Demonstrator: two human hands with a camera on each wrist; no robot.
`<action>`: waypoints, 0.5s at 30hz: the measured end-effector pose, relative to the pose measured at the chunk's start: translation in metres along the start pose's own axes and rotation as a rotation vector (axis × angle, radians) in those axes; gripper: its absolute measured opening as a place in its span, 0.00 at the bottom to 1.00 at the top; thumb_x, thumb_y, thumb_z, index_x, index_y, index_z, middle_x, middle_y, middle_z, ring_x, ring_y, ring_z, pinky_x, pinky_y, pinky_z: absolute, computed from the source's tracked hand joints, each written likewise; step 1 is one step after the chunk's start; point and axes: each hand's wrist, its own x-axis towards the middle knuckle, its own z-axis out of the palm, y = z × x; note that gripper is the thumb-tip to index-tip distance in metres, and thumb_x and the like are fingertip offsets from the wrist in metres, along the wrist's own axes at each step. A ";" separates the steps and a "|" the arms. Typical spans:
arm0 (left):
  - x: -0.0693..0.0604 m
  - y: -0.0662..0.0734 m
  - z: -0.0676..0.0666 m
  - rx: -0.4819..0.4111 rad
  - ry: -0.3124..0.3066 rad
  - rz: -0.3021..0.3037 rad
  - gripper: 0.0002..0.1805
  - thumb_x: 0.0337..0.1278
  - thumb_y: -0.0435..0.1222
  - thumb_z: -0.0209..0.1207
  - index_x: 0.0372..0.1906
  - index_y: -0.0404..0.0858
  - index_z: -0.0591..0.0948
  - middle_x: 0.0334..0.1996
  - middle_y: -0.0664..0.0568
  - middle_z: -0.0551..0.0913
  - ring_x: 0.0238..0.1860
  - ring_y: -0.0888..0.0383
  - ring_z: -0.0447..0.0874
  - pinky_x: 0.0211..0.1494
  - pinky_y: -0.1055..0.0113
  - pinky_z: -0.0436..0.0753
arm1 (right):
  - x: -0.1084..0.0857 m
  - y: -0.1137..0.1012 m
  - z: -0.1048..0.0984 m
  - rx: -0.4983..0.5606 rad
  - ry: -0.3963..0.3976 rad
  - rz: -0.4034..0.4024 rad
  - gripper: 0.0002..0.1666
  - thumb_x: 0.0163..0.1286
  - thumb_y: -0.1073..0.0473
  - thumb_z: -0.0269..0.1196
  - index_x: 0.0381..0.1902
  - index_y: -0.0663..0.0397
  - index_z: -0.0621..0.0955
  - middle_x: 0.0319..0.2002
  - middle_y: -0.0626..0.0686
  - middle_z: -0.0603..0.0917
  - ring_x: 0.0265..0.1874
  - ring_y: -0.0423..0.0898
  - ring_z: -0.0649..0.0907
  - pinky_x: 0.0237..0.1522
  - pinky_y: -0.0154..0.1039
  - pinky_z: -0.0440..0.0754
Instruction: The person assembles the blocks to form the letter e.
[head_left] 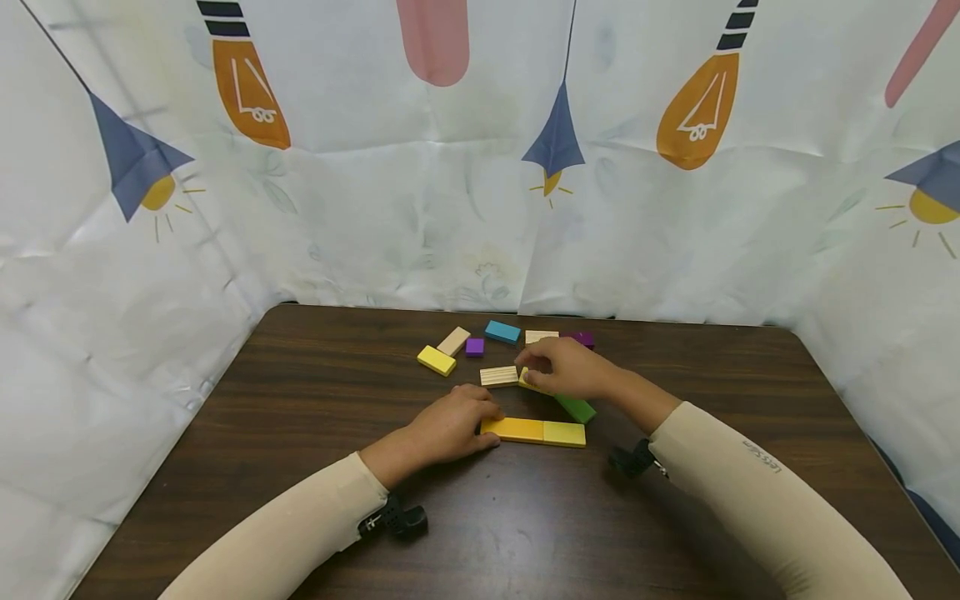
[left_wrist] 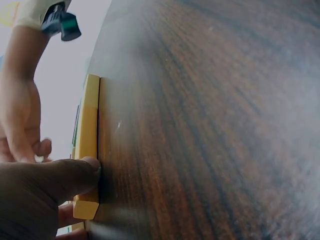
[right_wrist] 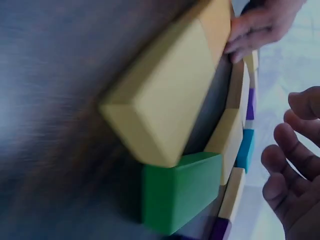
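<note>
My left hand [head_left: 453, 421] pinches the left end of an orange-yellow wooden block [head_left: 517, 429], its thumb on the near side in the left wrist view. A pale yellow block [head_left: 564, 434] lies end to end with that one on the table. My right hand [head_left: 572, 368] hovers over a yellow block [head_left: 534, 385], fingers loosely bent; the right wrist view shows the fingers [right_wrist: 286, 145] apart from the blocks. Below this hand a green block [head_left: 576, 408] lies aslant, partly hidden in the head view. A plain grooved wooden block [head_left: 498, 377] lies left of the yellow one.
Toward the back of the dark wooden table [head_left: 360, 350] lie a yellow block [head_left: 437, 360], a plain block [head_left: 453, 341], a small purple block [head_left: 475, 347], a blue block [head_left: 502, 332], another plain block [head_left: 542, 336] and a dark purple piece [head_left: 583, 339]. A printed curtain [head_left: 375, 225] hangs behind.
</note>
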 end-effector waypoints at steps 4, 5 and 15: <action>0.000 0.000 0.000 -0.005 0.001 -0.009 0.15 0.60 0.44 0.72 0.48 0.42 0.89 0.45 0.52 0.83 0.51 0.52 0.80 0.63 0.51 0.76 | -0.020 0.002 0.002 0.027 -0.032 -0.028 0.16 0.75 0.57 0.63 0.56 0.56 0.85 0.35 0.41 0.82 0.29 0.39 0.78 0.35 0.38 0.80; -0.001 0.000 0.000 -0.004 -0.001 -0.012 0.15 0.60 0.44 0.72 0.48 0.42 0.89 0.45 0.53 0.83 0.51 0.53 0.80 0.63 0.52 0.75 | -0.024 0.002 0.003 0.038 -0.036 -0.032 0.15 0.75 0.57 0.63 0.56 0.56 0.85 0.35 0.40 0.82 0.28 0.39 0.78 0.33 0.38 0.79; -0.001 0.001 -0.001 -0.013 -0.004 -0.014 0.15 0.60 0.43 0.72 0.49 0.41 0.89 0.45 0.52 0.83 0.50 0.52 0.80 0.62 0.52 0.76 | -0.056 -0.003 0.012 0.124 -0.108 -0.058 0.13 0.74 0.59 0.64 0.53 0.54 0.86 0.36 0.40 0.82 0.25 0.38 0.76 0.29 0.35 0.76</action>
